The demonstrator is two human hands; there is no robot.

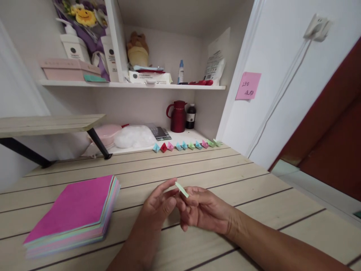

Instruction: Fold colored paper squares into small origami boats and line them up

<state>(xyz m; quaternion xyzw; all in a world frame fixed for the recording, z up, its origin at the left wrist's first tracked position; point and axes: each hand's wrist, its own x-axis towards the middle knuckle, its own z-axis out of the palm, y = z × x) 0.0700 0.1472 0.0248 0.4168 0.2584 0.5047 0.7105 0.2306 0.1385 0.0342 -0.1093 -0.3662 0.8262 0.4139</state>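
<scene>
A small folded strip of pale green paper (182, 189) is pinched between the thumb and fingers of my right hand (203, 210), above the wooden tabletop. My left hand (160, 203) is close beside it, thumb and forefinger apart. Its forefinger tip reaches the upper end of the paper; whether it touches is hard to tell. A thick stack of coloured paper (73, 207), magenta on top, lies to the left of my hands. Along the table's far edge stands a row of small folded paper shapes (184, 145) in blue, red, pink and green.
Behind the table are white shelves (141, 86) with a dark red jug (178, 116), a dark bottle (191, 116) and a plush toy (137, 49). A small raised wooden shelf (50, 124) on black legs stands at left. A pink note (248, 86) sticks to the right wall.
</scene>
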